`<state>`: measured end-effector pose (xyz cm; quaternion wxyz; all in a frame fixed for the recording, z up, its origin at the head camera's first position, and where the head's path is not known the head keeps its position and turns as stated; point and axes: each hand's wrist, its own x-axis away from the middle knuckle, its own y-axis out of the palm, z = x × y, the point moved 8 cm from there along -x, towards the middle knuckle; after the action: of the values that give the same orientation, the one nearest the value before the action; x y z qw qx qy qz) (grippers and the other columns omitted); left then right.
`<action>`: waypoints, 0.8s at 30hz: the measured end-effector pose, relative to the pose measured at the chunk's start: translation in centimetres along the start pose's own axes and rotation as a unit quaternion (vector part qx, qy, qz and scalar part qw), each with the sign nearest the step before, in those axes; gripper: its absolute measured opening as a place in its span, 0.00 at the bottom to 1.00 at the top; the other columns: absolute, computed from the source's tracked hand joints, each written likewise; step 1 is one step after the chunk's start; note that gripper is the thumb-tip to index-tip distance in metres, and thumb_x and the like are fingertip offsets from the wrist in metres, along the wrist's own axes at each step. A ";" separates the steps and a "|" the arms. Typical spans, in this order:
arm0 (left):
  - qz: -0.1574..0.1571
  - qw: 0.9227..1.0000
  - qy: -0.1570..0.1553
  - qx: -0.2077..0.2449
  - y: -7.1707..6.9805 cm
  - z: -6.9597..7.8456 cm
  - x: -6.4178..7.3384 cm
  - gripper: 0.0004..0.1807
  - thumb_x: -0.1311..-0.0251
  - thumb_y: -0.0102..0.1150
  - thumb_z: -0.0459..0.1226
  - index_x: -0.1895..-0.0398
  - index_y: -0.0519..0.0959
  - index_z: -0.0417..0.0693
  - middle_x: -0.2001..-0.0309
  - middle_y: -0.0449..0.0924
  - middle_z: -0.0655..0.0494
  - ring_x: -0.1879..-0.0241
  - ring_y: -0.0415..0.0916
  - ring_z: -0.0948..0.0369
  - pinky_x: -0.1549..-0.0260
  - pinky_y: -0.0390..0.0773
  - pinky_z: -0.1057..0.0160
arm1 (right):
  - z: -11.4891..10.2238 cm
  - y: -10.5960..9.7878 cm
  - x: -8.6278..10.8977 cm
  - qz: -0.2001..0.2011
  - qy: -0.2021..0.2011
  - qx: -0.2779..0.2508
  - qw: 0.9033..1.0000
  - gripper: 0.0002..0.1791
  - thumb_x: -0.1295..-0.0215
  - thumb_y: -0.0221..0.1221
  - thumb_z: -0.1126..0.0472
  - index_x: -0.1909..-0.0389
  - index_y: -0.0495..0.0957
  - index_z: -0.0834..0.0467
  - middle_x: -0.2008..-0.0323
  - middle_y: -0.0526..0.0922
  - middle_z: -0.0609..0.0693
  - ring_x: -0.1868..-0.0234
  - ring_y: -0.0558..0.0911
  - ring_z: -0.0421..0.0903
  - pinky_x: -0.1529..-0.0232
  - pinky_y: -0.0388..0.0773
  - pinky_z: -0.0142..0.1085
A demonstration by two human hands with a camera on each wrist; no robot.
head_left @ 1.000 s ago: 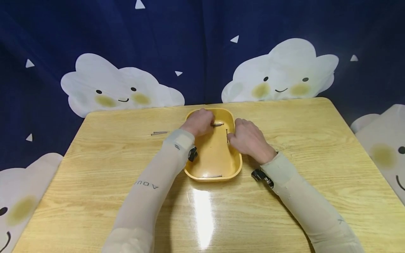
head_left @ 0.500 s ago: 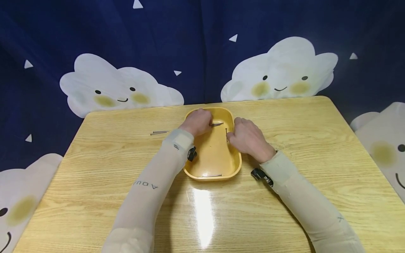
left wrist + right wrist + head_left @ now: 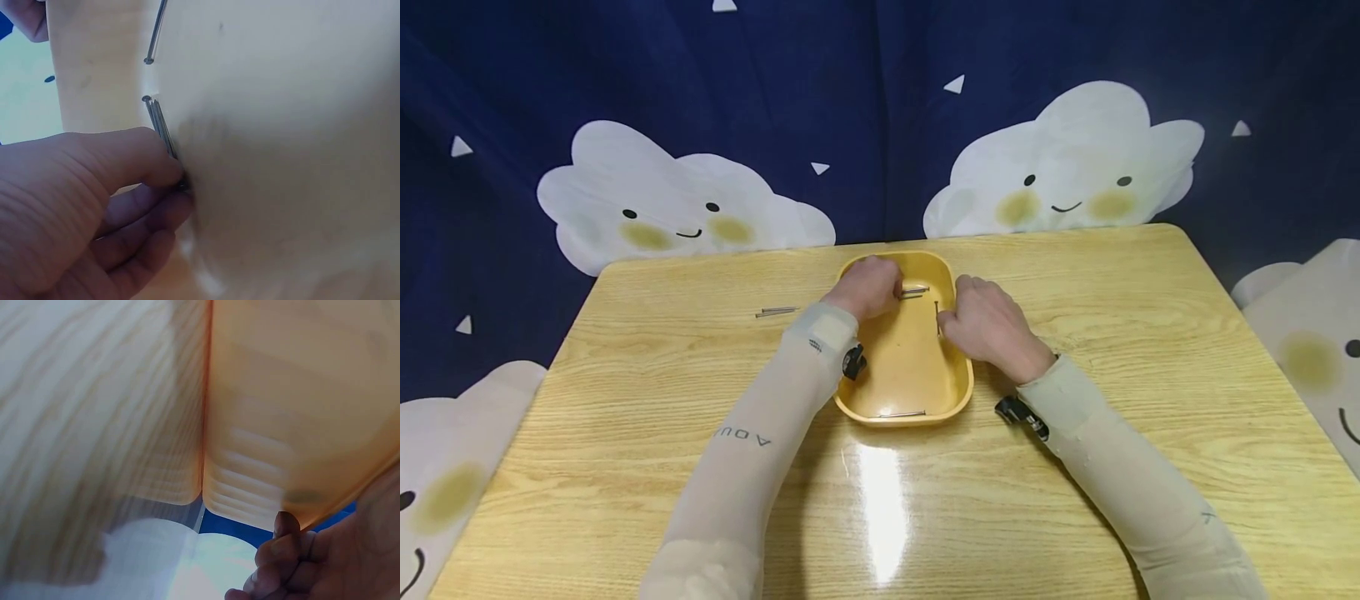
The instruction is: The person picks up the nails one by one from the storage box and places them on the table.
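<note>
A yellow plastic tray (image 3: 898, 367) stands on the table with several thin metal nails in it. My left hand (image 3: 867, 287) reaches into its far end. In the left wrist view, the thumb and fingers pinch the ends of a few nails (image 3: 161, 128) lying together at the tray's far wall. My right hand (image 3: 988, 325) grips the right rim, thumb inside and fingers against the outer wall (image 3: 250, 456). Beside that thumb, one nail (image 3: 937, 317) lies along the right wall. Another nail (image 3: 902, 414) rests at the near end.
Two loose nails (image 3: 775, 312) lie on the wooden table (image 3: 647, 375), left of the tray. A dark blue curtain (image 3: 880, 125) with printed clouds hangs behind the table's far edge.
The nails at the left fingertips have shifted slightly and now lie a little apart. The right hand keeps its grip on the tray rim.
</note>
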<state>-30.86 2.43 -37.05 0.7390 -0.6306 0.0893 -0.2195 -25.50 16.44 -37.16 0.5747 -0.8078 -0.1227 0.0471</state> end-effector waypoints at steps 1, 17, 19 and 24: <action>-0.001 1.000 -0.001 0.000 0.0 0.0 0.0 0.06 0.43 0.63 0.29 0.74 0.84 0.48 0.70 0.81 0.55 0.68 0.72 0.58 0.66 0.71 0.63 | 0.0 0.0 0.0 0.000 0.000 -0.001 1.000 0.20 0.31 0.51 0.50 0.55 0.72 0.65 0.65 0.76 0.58 0.65 0.76 0.55 0.67 0.72 0.44; -0.005 1.000 0.009 0.011 -0.3 -0.2 0.4 0.07 0.41 0.64 0.31 0.76 0.81 0.47 0.73 0.77 0.57 0.70 0.70 0.59 0.66 0.70 0.64 | -0.4 -0.1 -0.1 0.007 -0.010 0.002 1.000 0.21 0.31 0.52 0.51 0.55 0.73 0.67 0.65 0.77 0.59 0.65 0.77 0.56 0.67 0.73 0.45; -0.004 1.000 0.010 0.021 -0.5 -0.2 0.5 0.07 0.40 0.65 0.31 0.75 0.82 0.46 0.74 0.76 0.56 0.71 0.70 0.59 0.67 0.69 0.64 | -0.4 -0.1 -0.1 0.004 -0.009 0.001 1.000 0.20 0.31 0.52 0.51 0.55 0.72 0.67 0.65 0.77 0.59 0.65 0.76 0.56 0.67 0.73 0.45; 0.003 0.999 0.009 0.043 -1.0 0.0 0.6 0.05 0.36 0.65 0.33 0.71 0.85 0.45 0.70 0.80 0.54 0.70 0.72 0.58 0.68 0.70 0.65 | -0.1 -0.1 -0.1 -0.001 0.000 0.000 1.000 0.21 0.30 0.51 0.51 0.54 0.72 0.67 0.63 0.77 0.59 0.64 0.77 0.56 0.66 0.73 0.46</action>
<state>-30.57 2.02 -35.98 0.7650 -0.5963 0.0885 -0.2268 -25.54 16.31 -37.06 0.5745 -0.8078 -0.1238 0.0462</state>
